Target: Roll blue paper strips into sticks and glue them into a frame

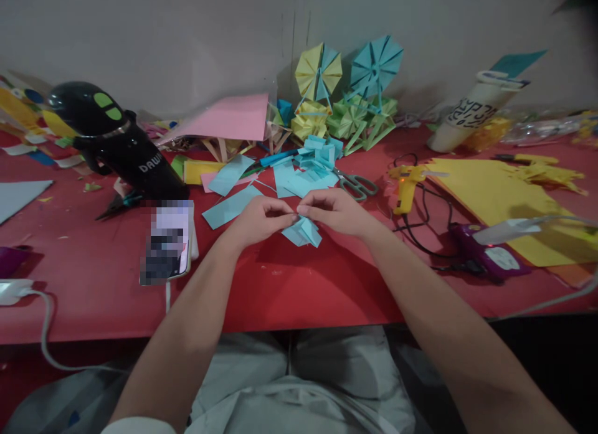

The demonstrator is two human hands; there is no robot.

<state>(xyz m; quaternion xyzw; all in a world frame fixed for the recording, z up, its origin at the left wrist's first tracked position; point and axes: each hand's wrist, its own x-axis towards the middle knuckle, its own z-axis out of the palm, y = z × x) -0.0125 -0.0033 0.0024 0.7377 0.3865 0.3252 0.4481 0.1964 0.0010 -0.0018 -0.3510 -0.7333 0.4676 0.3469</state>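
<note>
A small folded light-blue paper piece (303,232) is pinched between my two hands above the red table (280,297). My left hand (264,219) closes thumb and fingertips on its upper left edge. From the other side, my right hand (334,211) grips its top, the fingertips of both hands nearly touching. Flat light-blue strips (230,207) lie beside my left hand. Just beyond both hands are more blue sheets (299,180) and a heap of folded blue pieces (320,152).
Grey-handled scissors (359,186) lie behind my right hand. A yellow glue gun (407,188) with a black cable, a purple power socket (498,256) and yellow paper (504,203) are on the right. A phone (175,241) and black bottle (126,141) stand left; paper flowers (376,66) at the back.
</note>
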